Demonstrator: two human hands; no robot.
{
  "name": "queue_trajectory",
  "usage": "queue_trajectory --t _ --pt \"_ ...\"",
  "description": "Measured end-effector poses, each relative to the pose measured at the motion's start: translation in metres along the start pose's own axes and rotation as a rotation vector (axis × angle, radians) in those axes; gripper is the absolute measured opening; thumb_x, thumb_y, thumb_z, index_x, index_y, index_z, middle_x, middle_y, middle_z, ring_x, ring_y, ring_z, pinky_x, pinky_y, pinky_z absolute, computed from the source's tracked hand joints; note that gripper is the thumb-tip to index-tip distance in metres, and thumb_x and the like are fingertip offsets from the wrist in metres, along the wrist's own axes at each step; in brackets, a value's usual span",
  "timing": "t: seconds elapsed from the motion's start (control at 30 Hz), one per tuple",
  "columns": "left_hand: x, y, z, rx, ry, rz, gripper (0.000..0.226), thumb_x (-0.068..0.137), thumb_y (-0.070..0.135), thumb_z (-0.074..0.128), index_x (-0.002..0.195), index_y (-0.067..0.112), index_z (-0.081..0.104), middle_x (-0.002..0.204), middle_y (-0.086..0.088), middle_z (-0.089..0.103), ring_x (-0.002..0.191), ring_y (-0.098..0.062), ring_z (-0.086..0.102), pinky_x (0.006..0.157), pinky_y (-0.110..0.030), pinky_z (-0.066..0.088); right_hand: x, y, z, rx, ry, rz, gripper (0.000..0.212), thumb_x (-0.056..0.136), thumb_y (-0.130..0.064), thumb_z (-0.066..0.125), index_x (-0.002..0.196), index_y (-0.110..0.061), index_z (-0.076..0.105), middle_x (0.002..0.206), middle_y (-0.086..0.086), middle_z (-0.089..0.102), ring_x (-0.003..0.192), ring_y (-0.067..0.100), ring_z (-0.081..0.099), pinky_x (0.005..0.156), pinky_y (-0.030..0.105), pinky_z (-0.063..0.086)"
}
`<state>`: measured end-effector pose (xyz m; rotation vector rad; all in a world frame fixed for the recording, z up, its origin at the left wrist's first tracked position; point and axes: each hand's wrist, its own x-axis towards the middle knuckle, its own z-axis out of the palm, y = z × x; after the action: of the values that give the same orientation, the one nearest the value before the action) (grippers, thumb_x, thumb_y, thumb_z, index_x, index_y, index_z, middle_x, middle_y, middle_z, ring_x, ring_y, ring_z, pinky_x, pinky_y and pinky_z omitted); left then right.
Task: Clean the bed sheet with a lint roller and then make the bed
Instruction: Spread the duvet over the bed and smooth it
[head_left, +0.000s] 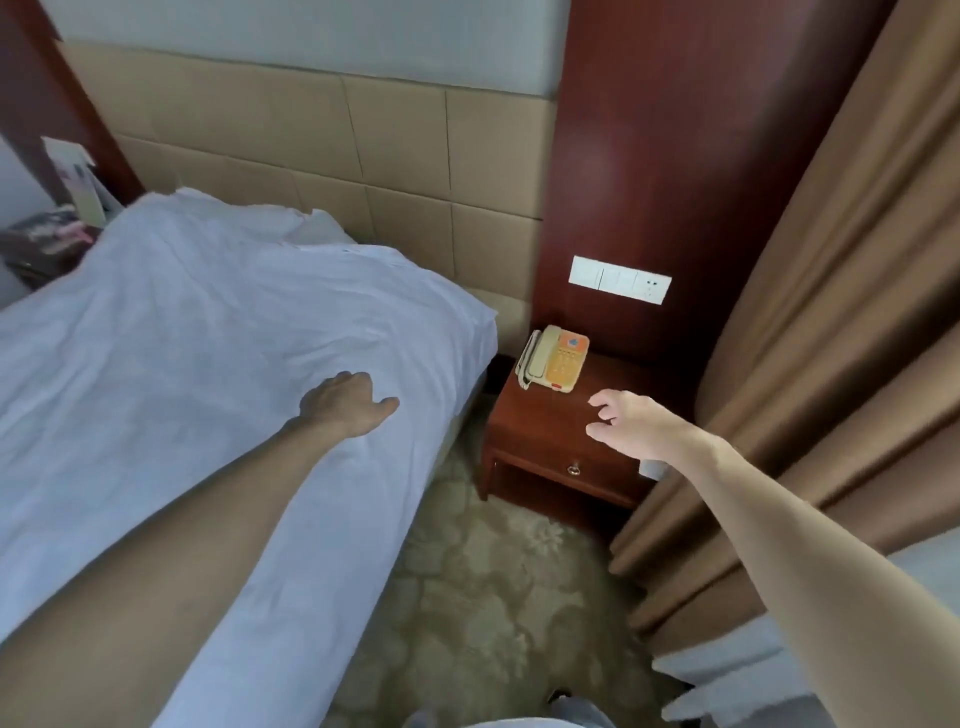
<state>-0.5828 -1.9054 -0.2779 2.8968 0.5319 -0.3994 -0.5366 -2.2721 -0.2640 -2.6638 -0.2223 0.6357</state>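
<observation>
A white, wrinkled bed sheet (171, 353) covers the bed on the left and drapes over its near side. My left hand (345, 402) lies palm down on the sheet near the bed's right edge, fingers relaxed. My right hand (626, 423) hovers over the wooden nightstand (524, 421), fingers loosely spread and holding nothing. No lint roller shows in this view.
A beige telephone (553, 358) sits on the nightstand, below a white switch panel (619, 279) on the red-brown wall panel. Brown curtains (831, 312) hang at the right. Patterned carpet (483, 597) runs between bed and nightstand. A cluttered table (47, 239) stands beyond the bed at far left.
</observation>
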Motion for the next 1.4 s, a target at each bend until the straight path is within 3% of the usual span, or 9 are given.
queue_trajectory --t 0.13,0.4,0.5,0.67,0.83,0.93,1.17,1.3,1.4 --pt "0.051 0.028 -0.006 -0.041 -0.023 -0.088 0.069 0.098 0.064 0.044 0.145 0.014 0.046 0.148 -0.004 0.048 0.135 -0.026 0.047 0.102 -0.038 0.042 0.085 0.004 -0.046 -0.061 -0.062 -0.066 0.053 0.1 -0.035 0.053 0.151 -0.023 0.041 0.148 0.002 0.051 0.134 0.021 0.05 0.108 0.037 0.045" --pt "0.19 0.043 -0.01 -0.09 -0.046 -0.189 0.078 0.097 0.069 0.043 0.154 0.016 0.036 0.158 -0.005 0.039 0.144 -0.025 0.04 0.108 -0.041 0.038 0.259 -0.025 -0.078 -0.13 -0.141 -0.173 0.023 0.096 -0.027 0.053 0.119 -0.026 0.057 0.113 -0.001 0.063 0.109 0.025 0.063 0.092 0.038 0.053" --pt "0.263 0.034 -0.004 -0.129 -0.046 -0.206 0.079 0.095 0.069 0.047 0.151 0.014 0.04 0.154 -0.007 0.044 0.141 -0.027 0.043 0.109 -0.044 0.039 0.332 -0.045 -0.078 -0.142 -0.171 -0.17 0.048 0.099 -0.027 0.052 0.147 -0.023 0.044 0.133 0.003 0.06 0.119 0.023 0.059 0.096 0.035 0.049" --pt "0.39 0.009 -0.001 -0.227 -0.019 -0.266 0.082 0.091 0.068 0.057 0.148 0.01 0.042 0.145 -0.016 0.05 0.133 -0.036 0.05 0.103 -0.048 0.044 0.465 -0.093 -0.076 -0.15 -0.231 -0.163 0.057 0.1 -0.033 0.052 0.153 -0.019 0.037 0.149 0.005 0.05 0.135 0.024 0.049 0.109 0.04 0.043" --pt "0.49 -0.016 -0.005 -0.353 -0.029 -0.425 0.104 0.086 0.07 0.063 0.159 0.01 0.019 0.165 -0.024 0.015 0.151 -0.04 0.022 0.114 -0.054 0.032 0.582 -0.153 -0.071 -0.241 -0.289 -0.179 0.053 0.101 -0.035 0.05 0.15 -0.017 0.038 0.14 0.01 0.057 0.124 0.029 0.056 0.103 0.047 0.047" --pt "0.54 -0.033 -0.006 -0.395 0.018 -0.471 0.107 0.086 0.069 0.064 0.161 0.015 0.012 0.167 -0.023 0.008 0.153 -0.04 0.016 0.115 -0.057 0.03 0.64 -0.19 -0.062 -0.247 -0.293 -0.222 0.06 0.102 -0.033 0.051 0.155 -0.015 0.03 0.146 0.009 0.052 0.13 0.029 0.052 0.104 0.042 0.045" --pt "0.589 -0.042 0.035 -0.305 -0.147 -0.372 0.106 0.087 0.076 0.054 0.163 0.024 0.002 0.169 -0.015 0.008 0.154 -0.035 0.017 0.116 -0.054 0.03 0.729 -0.236 -0.012 -0.219 -0.344 -0.275 0.056 0.094 -0.034 0.061 0.14 -0.007 0.042 0.136 0.009 0.054 0.125 0.027 0.052 0.1 0.045 0.047" --pt "0.584 -0.044 0.058 -0.35 -0.095 -0.365 0.106 0.088 0.073 0.055 0.163 0.025 -0.002 0.17 -0.014 0.008 0.156 -0.03 0.012 0.119 -0.051 0.031 0.759 -0.244 0.025 -0.199 -0.278 -0.341 0.082 0.084 -0.046 0.071 0.147 -0.01 0.032 0.141 0.008 0.049 0.13 0.028 0.048 0.105 0.043 0.043" --pt "0.575 -0.049 0.059 -0.384 -0.065 -0.393 0.101 0.09 0.071 0.055 0.163 0.02 0.007 0.169 -0.013 0.014 0.155 -0.028 0.019 0.12 -0.046 0.028 0.776 -0.244 0.043 -0.218 -0.321 -0.244 0.092 0.079 -0.054 0.074 0.146 -0.012 0.026 0.133 0.005 0.055 0.122 0.031 0.056 0.103 0.048 0.044"
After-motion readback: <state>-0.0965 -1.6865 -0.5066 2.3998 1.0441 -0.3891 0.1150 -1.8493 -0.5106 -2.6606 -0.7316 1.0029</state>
